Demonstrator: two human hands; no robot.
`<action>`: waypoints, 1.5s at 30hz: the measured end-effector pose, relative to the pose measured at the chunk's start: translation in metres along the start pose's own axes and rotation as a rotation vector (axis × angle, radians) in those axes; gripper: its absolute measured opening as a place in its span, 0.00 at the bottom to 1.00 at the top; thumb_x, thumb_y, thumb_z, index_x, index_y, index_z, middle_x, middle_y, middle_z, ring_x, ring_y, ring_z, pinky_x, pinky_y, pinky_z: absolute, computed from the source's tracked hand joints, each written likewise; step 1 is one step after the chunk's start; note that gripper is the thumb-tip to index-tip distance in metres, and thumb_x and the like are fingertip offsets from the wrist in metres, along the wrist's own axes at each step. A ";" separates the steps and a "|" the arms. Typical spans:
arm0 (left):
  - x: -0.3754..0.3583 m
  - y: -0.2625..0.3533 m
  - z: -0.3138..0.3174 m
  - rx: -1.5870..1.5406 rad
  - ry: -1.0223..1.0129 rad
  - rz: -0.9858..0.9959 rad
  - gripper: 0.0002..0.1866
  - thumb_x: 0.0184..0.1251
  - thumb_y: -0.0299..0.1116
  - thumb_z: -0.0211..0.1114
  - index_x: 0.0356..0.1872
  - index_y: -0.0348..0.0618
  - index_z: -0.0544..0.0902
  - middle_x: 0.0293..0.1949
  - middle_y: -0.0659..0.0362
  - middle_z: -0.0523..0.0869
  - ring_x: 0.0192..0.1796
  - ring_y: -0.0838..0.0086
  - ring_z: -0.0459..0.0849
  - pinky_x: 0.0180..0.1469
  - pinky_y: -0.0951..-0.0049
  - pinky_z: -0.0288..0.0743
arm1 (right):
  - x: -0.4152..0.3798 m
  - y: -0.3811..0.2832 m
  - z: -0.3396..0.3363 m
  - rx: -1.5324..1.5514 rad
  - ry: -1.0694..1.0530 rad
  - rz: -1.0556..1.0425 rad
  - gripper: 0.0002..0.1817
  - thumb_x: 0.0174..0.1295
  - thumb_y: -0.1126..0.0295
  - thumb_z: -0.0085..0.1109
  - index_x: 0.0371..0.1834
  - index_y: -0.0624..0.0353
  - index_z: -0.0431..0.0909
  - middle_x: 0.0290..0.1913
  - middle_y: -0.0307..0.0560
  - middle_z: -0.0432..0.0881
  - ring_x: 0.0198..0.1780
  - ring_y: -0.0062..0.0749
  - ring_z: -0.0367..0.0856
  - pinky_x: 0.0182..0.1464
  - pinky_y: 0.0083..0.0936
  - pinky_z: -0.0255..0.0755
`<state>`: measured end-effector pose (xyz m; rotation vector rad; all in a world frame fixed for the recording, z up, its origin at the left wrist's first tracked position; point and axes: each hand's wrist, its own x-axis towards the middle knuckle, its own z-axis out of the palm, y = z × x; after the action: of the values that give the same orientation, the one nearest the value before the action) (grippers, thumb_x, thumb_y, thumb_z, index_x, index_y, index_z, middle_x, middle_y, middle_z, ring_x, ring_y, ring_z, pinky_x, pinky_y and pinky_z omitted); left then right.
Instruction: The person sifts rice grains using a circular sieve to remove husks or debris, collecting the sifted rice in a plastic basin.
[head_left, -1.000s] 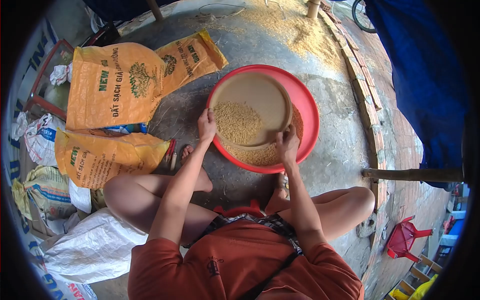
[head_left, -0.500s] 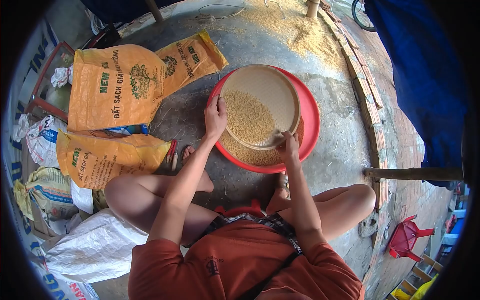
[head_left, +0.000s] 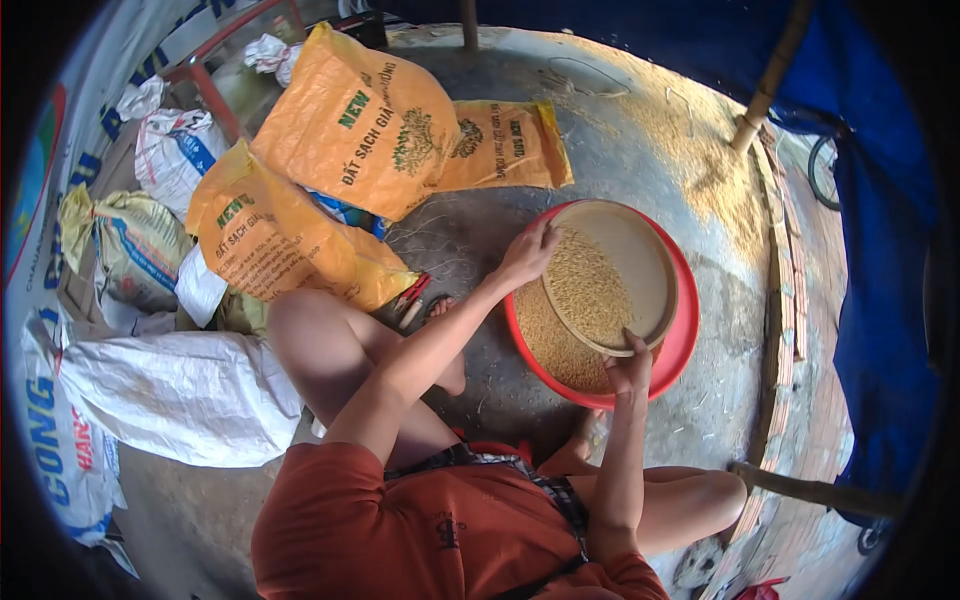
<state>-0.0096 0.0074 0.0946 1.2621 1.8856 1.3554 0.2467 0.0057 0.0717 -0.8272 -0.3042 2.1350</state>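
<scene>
Round, shallow tan woven sieve (head_left: 640, 262), right of centre over the red plastic basin (head_left: 685, 330), looks light and stiff but spill-prone with loose golden grain (head_left: 585, 285), so opposite rim holds suit it: left hand (head_left: 527, 255) and right hand (head_left: 630, 372) each curl closed on its edge.

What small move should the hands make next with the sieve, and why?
Probably shake the round sieve sideways over the red basin. The left hand and right hand grip its opposite rims, and the rice grain sits piled toward the near side.
</scene>
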 end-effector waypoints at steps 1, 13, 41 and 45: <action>0.002 0.012 -0.009 0.106 0.019 0.107 0.24 0.62 0.44 0.46 0.53 0.38 0.63 0.46 0.41 0.71 0.51 0.54 0.70 0.50 0.62 0.63 | -0.001 -0.001 0.003 0.053 -0.017 -0.010 0.13 0.54 0.74 0.43 0.43 0.65 0.67 0.43 0.47 0.74 0.43 0.36 0.75 0.41 0.32 0.74; 0.135 0.118 -0.275 0.945 0.834 0.106 0.34 0.46 0.39 0.60 0.56 0.44 0.58 0.54 0.45 0.61 0.57 0.54 0.59 0.54 0.55 0.59 | -0.004 -0.004 0.000 0.043 -0.027 -0.113 0.10 0.54 0.74 0.43 0.38 0.65 0.70 0.40 0.47 0.75 0.41 0.37 0.75 0.43 0.34 0.73; 0.092 0.099 -0.202 0.889 0.359 0.226 0.14 0.51 0.28 0.50 0.41 0.40 0.75 0.36 0.43 0.77 0.43 0.53 0.74 0.46 0.53 0.64 | -0.005 -0.023 -0.002 0.021 0.035 -0.147 0.11 0.53 0.75 0.44 0.40 0.62 0.67 0.42 0.46 0.72 0.42 0.36 0.74 0.39 0.35 0.75; 0.062 0.111 -0.146 0.825 -0.003 0.308 0.20 0.55 0.39 0.51 0.49 0.43 0.70 0.42 0.40 0.74 0.48 0.50 0.70 0.52 0.56 0.61 | -0.009 -0.034 0.017 0.006 -0.040 -0.171 0.10 0.54 0.75 0.44 0.40 0.64 0.67 0.42 0.48 0.72 0.42 0.37 0.74 0.38 0.34 0.75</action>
<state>-0.1104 0.0035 0.2592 1.9945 2.4239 0.6734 0.2602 0.0212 0.1048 -0.7288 -0.3757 1.9934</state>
